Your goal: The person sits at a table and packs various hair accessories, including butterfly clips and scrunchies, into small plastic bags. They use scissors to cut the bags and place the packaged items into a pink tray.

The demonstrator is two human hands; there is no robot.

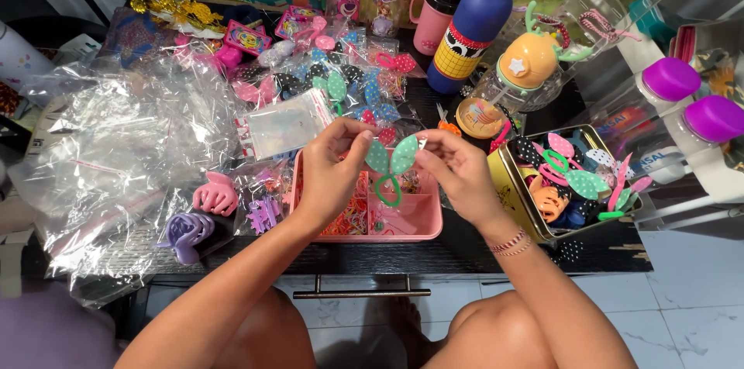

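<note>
Two hands are pinching a green bow hair tie (391, 167) mid-frame.
Left hand (329, 175) and right hand (457, 171) are closing fingertips on its soft, light ears.

A dark surface (434, 254) carries a pink tray (422, 223), a gold tin (511, 191) of hair ties, crumpled clear bags (132, 144), pink (215, 194) and purple claw clips (186, 231), and bottles (a blue bottle (474, 24) among them).
</note>
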